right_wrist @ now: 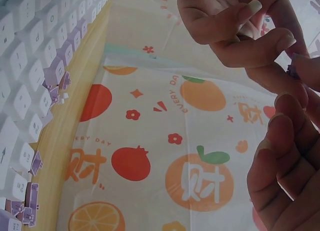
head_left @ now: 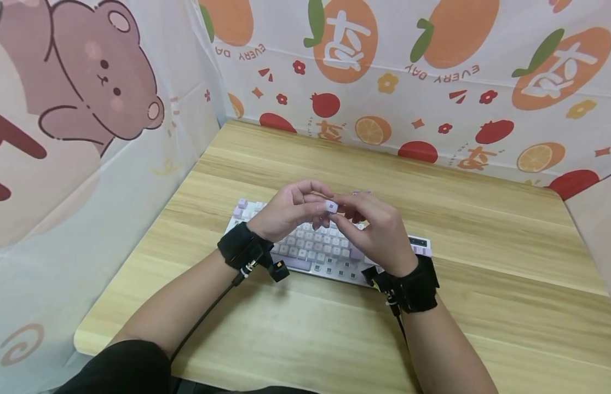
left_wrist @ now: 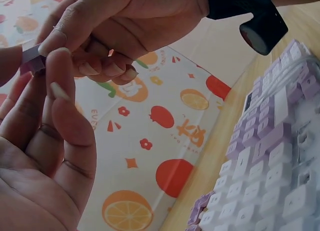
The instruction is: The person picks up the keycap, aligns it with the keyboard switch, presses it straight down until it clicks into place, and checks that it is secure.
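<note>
A small pale purple keycap [head_left: 331,206] is held up over the keyboard [head_left: 310,241], between my two hands. My left hand [head_left: 295,208] grips it at the thumb, with the other fingers bent behind. Thumb and forefinger of my right hand [head_left: 376,224] pinch its other side. In the left wrist view the keycap [left_wrist: 34,60] shows its hollow underside. Fingers hide most of the keycap [right_wrist: 293,69] in the right wrist view. White and purple keys fill the keyboard, and bare switches [head_left: 330,269] show along its front row.
Several loose purple keycaps [right_wrist: 32,201] lie on the wooden table [head_left: 266,323] behind the keyboard. A pale cable [left_wrist: 295,66] crosses the keyboard's far part. Black wrist straps [head_left: 243,246] carry cameras and cables. Printed cloths [head_left: 384,93] hang at the back and left.
</note>
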`<state>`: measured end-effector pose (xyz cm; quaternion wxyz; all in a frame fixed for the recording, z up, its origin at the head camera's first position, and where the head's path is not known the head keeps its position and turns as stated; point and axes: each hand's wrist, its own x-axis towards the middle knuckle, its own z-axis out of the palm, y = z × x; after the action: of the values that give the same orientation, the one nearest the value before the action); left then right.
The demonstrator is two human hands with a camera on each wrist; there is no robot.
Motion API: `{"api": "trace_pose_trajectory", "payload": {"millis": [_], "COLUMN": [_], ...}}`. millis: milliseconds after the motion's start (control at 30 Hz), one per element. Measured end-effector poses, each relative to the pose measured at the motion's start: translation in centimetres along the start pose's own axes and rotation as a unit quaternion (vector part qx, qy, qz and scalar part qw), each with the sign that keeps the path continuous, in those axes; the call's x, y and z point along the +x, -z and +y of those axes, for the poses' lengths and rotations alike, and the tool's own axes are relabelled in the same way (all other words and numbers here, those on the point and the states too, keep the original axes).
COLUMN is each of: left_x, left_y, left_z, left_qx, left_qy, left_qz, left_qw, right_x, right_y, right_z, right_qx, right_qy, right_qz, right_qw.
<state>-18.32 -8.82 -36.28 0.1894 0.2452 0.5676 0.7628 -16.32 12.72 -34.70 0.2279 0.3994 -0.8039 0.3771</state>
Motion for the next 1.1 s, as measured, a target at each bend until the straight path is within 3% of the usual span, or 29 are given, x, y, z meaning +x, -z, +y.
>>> {"api": "trace_pose_trajectory", "payload": {"millis": [100, 300, 433, 600, 800, 900, 1100], "left_x": [-0.2, -0.7, -1.1, -2.6, -4.4, -5.0, -7.0], "left_y": [0.0, 0.2, 0.4, 0.4, 0.6, 1.3, 3.6], "left_z": [0.2, 0.8, 1.4, 2.2, 2.8, 3.2, 3.7], "left_qx": [0.044, 0.14, 0.18, 0.237, 0.286, 0.358, 0.525], "left_qy": [-0.003, -0.018, -0.035, -0.064, -0.039, -0.039, -0.039], "left_qz": [0.019, 0.056, 0.053, 0.067, 0.042, 0.02, 0.003], "left_qw": [0.9988, 0.9883, 0.9816, 0.967, 0.9567, 0.9325, 0.85], "right_x": [0.0, 0.4, 0.6, 0.8, 0.2, -0.2, -0.7], "right_y": [0.0, 0.0, -0.2, -1.0, -2.1, -2.4, -2.4], "right_z": [-0.1, -0.1, -0.3, -0.6, -1.0, -1.1, -1.1], "right_qx": [-0.004, -0.01, -0.017, 0.003, 0.041, 0.035, 0.021], "right_qy": [0.005, 0.011, 0.012, 0.02, 0.027, 0.023, -0.008], "right_qz": [-0.001, -0.006, -0.009, -0.027, -0.06, -0.082, -0.098], "right_qw": [1.0, 1.0, 1.0, 0.999, 0.997, 0.996, 0.995]}}
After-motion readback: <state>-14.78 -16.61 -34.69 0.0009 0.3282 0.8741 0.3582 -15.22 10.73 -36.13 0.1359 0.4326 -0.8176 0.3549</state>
